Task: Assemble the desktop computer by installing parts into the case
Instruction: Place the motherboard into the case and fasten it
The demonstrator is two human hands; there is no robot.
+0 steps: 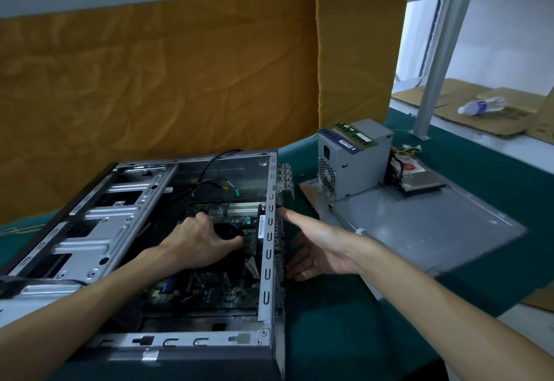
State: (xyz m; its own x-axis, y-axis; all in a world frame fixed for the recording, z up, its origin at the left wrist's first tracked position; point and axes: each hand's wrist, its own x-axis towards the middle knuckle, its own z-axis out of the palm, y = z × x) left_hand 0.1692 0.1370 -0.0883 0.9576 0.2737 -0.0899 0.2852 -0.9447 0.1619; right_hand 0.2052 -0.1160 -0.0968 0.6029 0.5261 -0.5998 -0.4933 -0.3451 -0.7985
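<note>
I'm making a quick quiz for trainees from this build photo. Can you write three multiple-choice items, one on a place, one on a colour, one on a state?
1. Where do the memory sticks lie?
A. On top of the power supply
B. Inside the case
C. On the cardboard

2. What colour is the table mat?
A. Red
B. Dark green
C. White

3. How is the case?
A. Shut with its side panel on
B. Standing upright, shut
C. Lying on its side, open

Answers:
1 A: the memory sticks rest on the power supply.
2 B: the table mat is dark green.
3 C: the case lies open, the left hand inside it, the right hand at its rear wall, and the side panel beside it.
</note>
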